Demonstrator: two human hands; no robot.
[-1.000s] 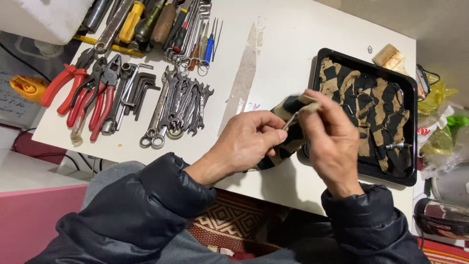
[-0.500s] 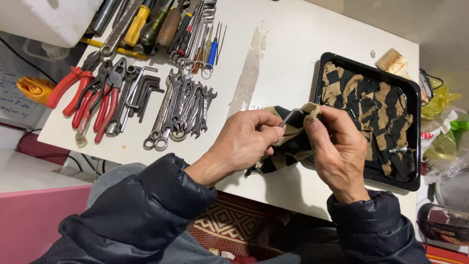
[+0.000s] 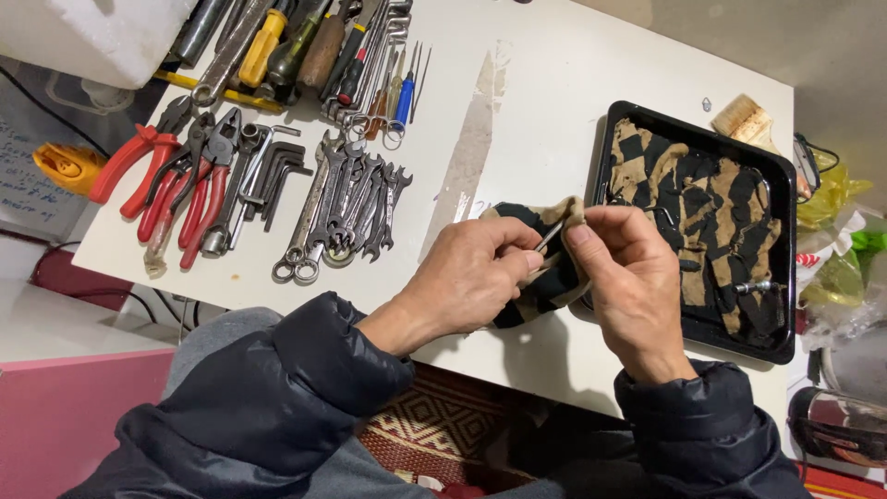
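My left hand [image 3: 471, 277] and my right hand [image 3: 628, 277] meet over the front of the white table [image 3: 545, 102]. Both pinch a black-and-tan patterned cloth [image 3: 545, 277] wrapped about a thin metal tool [image 3: 549, 237], whose tip shows between my fingers. To the right lies a black tray [image 3: 605, 148] lined with a similar cloth, with small metal bits [image 3: 756, 287] on it.
Spanners [image 3: 342, 208] lie in a row left of my hands, hex keys [image 3: 277, 176] and red-handled pliers [image 3: 176, 180] further left. Screwdrivers [image 3: 351, 55] and files fill the far left corner. A brush [image 3: 744, 118] rests behind the tray. Bags lie off the right edge.
My hands and the cloth have drifted slightly left and lower on the table. The fingers have shifted along the wrapped tool, whose tip now shows.
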